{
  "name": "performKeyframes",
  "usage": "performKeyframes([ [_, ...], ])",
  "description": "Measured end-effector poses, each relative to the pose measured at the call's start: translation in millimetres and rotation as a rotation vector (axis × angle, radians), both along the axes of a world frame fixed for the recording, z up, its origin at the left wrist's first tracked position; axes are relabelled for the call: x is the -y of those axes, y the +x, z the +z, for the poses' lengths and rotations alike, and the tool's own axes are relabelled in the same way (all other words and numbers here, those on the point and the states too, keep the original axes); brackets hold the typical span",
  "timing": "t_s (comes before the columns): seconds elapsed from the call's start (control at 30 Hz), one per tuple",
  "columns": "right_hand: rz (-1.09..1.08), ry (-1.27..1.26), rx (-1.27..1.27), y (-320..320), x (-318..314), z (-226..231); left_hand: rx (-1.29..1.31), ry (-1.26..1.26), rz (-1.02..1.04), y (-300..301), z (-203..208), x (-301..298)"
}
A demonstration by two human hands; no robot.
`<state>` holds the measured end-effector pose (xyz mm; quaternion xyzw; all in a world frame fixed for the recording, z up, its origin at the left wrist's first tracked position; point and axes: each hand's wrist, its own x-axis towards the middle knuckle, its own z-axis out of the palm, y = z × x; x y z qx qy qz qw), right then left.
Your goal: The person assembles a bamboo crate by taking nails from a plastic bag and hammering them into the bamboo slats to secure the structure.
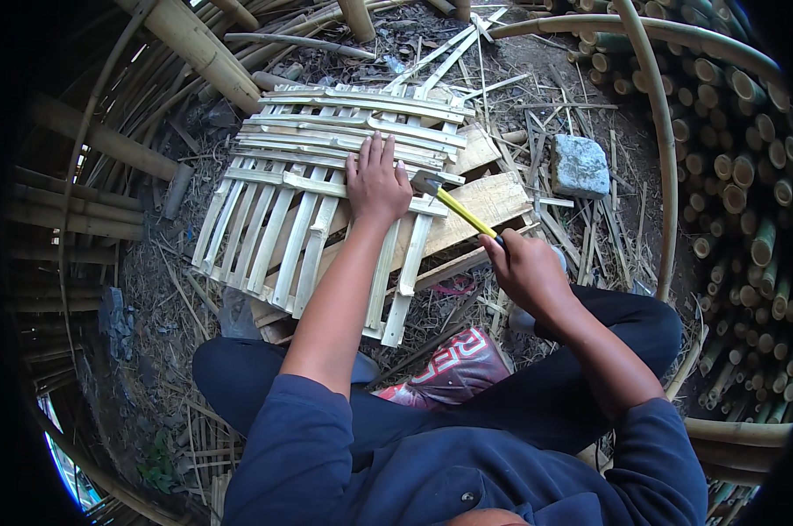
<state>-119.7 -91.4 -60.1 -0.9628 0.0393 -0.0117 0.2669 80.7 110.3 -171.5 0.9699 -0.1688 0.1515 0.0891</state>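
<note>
Yellow-handled hammer (465, 212): gripped in right hand (528, 270) | left hand (379, 186): laid flat on bamboo slats (318, 232) | misaimed strike could bruise adjacent left thumb (403, 173)

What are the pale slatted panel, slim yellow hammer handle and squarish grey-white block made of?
Panel: likely split bamboo, unpainted; narrow straw-coloured strips.
Handle: painted or plastic, perhaps; evenly bright colour.
Block: probably unfinished concrete or stone; rough, mottled face.

navy shirt (414, 465) | short sleeves (291, 434) | round button (467, 497) | dark trousers (545, 399)
</note>
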Motion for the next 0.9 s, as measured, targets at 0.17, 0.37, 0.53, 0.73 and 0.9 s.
performKeyframes([
  [0.17, -0.059, 0.174, 0.021, 7.6, 0.7, 15.4, -0.01, -0.042, -0.004, -1.0, 0.3, 0.5],
  [0.37, -0.141, 0.366, -0.202, 28.3, 14.8, -26.7, 0.016, -0.051, -0.024, -1.3, -1.6, -1.3],
  [0.53, -0.073, 0.756, -0.321, 55.2, 4.2, -54.0, 0.036, -0.059, -0.032, -0.8, -1.1, 1.5],
  [0.73, -0.216, 0.699, -0.337, 88.8, -17.0, -81.7, 0.04, -0.069, -0.035, -2.4, 2.6, 2.4],
  [0.9, -0.334, 0.681, -0.283, 108.5, -33.8, -77.5, 0.034, -0.076, -0.023, -3.1, 0.7, -1.6],
])
